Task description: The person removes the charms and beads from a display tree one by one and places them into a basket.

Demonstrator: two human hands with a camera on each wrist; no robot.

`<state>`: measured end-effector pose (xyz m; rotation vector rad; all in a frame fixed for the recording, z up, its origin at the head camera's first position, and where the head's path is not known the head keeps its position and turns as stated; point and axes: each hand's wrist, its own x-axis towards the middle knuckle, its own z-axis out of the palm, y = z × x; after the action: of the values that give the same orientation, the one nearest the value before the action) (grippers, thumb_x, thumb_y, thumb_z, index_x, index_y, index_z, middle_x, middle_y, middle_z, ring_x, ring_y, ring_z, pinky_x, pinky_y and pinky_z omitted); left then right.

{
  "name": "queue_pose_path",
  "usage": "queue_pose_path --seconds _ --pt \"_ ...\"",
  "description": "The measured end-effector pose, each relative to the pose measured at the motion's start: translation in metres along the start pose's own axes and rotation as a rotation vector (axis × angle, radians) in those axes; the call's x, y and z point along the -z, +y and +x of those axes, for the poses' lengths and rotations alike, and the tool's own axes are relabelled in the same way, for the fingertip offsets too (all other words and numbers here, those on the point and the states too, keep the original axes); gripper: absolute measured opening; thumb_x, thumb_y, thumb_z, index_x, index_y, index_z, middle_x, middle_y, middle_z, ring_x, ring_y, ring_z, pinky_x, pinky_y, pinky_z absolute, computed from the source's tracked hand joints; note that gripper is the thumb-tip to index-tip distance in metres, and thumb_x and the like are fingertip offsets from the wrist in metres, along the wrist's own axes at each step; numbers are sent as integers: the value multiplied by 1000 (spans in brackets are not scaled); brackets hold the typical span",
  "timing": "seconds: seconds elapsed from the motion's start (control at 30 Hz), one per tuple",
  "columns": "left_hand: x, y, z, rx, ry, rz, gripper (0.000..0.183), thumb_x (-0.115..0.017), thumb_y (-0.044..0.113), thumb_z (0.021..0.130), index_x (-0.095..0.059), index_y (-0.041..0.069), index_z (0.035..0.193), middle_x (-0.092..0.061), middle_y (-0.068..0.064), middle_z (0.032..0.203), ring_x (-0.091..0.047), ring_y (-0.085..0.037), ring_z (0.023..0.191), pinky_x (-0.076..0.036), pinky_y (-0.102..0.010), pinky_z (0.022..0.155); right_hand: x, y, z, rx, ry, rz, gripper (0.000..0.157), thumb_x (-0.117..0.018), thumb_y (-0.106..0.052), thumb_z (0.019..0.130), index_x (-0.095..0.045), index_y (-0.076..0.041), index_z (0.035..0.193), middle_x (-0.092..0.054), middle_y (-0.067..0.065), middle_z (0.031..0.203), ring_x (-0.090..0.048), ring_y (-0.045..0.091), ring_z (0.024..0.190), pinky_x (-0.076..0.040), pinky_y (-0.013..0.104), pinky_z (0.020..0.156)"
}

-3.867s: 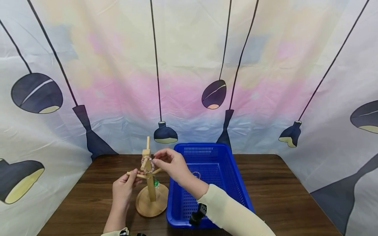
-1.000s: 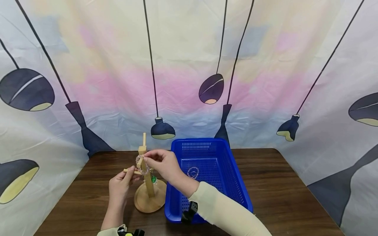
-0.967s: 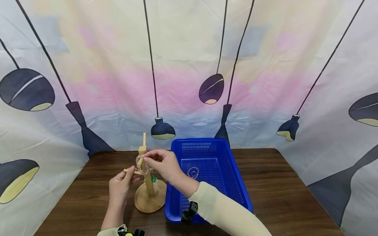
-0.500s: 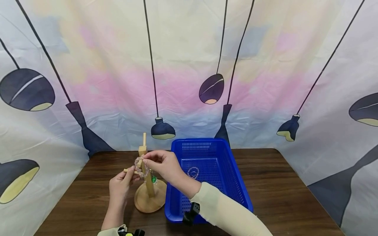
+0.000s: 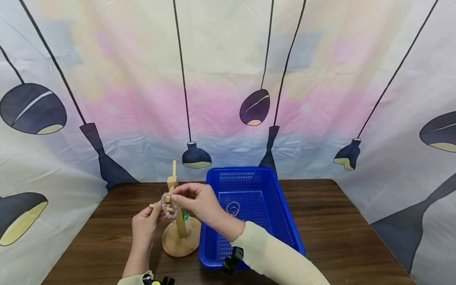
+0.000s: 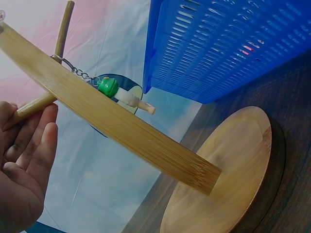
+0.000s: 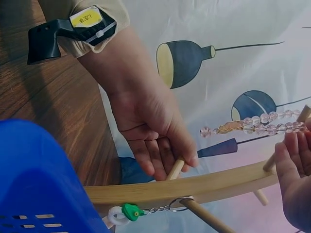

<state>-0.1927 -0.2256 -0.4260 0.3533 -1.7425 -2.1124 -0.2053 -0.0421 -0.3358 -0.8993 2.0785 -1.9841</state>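
A wooden stand (image 5: 181, 229) with a round base and several pegs stands left of centre in the head view. My left hand (image 5: 145, 225) pinches its left peg (image 6: 36, 108) between thumb and fingers. My right hand (image 5: 199, 202) pinches a pink clear-beaded bracelet (image 5: 165, 208) at the front peg, whose end shows inside the loop. In the right wrist view the bracelet (image 7: 243, 127) stretches out from the fingers of the right hand (image 7: 299, 179). A keychain with a green charm (image 6: 109, 87) hangs on another peg, behind the post.
A blue perforated basket (image 5: 288, 221) stands right of the stand, under the right forearm. Inside it lies another beaded bracelet (image 5: 228, 208). The brown wooden table (image 5: 338, 229) extends to both sides, with a printed curtain (image 5: 228, 79) behind.
The beaded bracelet has slid from near the post outward along the front peg, down and left in the head view, with the right hand. The left hand keeps its hold on the left peg.
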Motion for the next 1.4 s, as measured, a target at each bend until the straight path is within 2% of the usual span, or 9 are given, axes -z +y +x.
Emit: queue_pose_path --seconds 0.27,0.57,0.67,0.93,1.2,1.4 --pt "0 -2 2 -23 19 -11 48 -57 3 103 -72 36 70 -70 19 64 -67 7 60 -58 -8 60 2 -3 -3 2 -34 -28 22 -68 -12 99 -74 4 112 -73 29 111 -62 -7 76 -56 11 70" --pt "1 -3 2 -27 61 100 48 -62 10 101 -69 40 65 -66 24 60 -61 10 57 -53 -7 56 0 -7 -5 3 -53 -31 21 -69 -10 98 -74 6 111 -73 29 111 -63 -9 75 -55 10 70" --pt "1 -4 1 -23 64 107 48 -63 11 101 -69 41 65 -67 24 60 -61 9 58 -53 -7 56 0 -7 -6 3 -56 -37 20 -69 -9 98 -74 5 109 -74 29 110 -63 -8 75 -55 10 69" --pt "1 -3 1 -18 39 64 43 -64 12 102 -71 37 68 -68 22 62 -65 8 61 -57 -8 59 7 -9 -10 -14 -94 -99 18 -70 -12 97 -76 1 108 -75 23 110 -64 -8 79 -57 11 74" --pt "1 -4 1 -29 -34 25 31 -61 13 104 -74 25 78 -74 16 68 -72 3 64 -61 -14 63 24 -7 -13 -12 -151 -170 18 -70 -13 98 -76 -1 109 -76 22 108 -64 -7 78 -56 12 71" --pt "1 -4 2 -28 -33 51 30 -61 18 104 -74 32 80 -74 21 72 -71 5 66 -60 -12 64 38 0 -12 -23 -164 -246 18 -70 -14 98 -76 -1 108 -76 21 105 -62 -6 77 -54 13 70"
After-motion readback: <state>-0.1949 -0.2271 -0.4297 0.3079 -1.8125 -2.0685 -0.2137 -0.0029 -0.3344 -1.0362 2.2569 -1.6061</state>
